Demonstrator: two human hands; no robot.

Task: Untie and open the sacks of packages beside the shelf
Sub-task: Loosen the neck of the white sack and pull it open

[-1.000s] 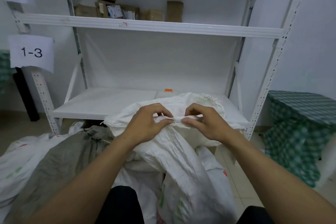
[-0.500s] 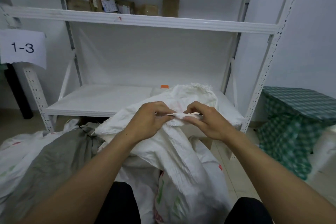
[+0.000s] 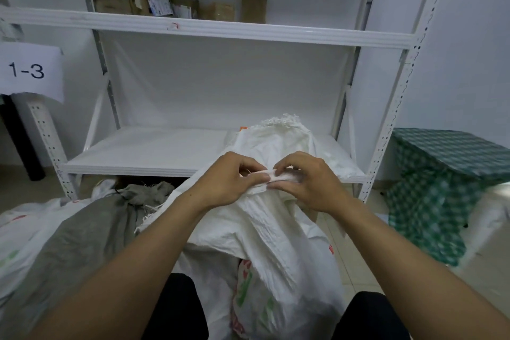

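1. Location: the white sack (image 3: 265,229) stands on the floor between our knees and leans against the front edge of the lower shelf (image 3: 143,152). Its frayed mouth (image 3: 284,121) flops onto that shelf. A grey sack (image 3: 82,234), its neck bunched shut, lies against it on our left.
2. Left grip (image 3: 229,179): the fingers are curled. Thumb and forefinger pinch the pale tie (image 3: 271,173) at the gathered neck of the white sack.
3. Right grip (image 3: 309,182): the fingers are curled and pinch the same tie from the opposite side. The two grips nearly touch. The right fingertips are blurred, so we cannot tell which strand they hold.
4. Handling, cloth: the sack appears to be thin woven plastic. We expect it to be soft, easily crumpled and somewhat slippery, with a raw edge that sheds threads.
5. Handling, load: the body bulges, so we judge it bulky and probably heavy. We do not lift it by the neck.
6. Where to hold, untying: the tie is narrow and flat. We pinch it close to the knot. One grip steadies the neck while the other works the loose end.
7. Where to hold, opening: we take the rim of the mouth at two opposite points and spread it.
8. Caution: a hard pull may tighten the knot or tip the sack off the shelf edge.
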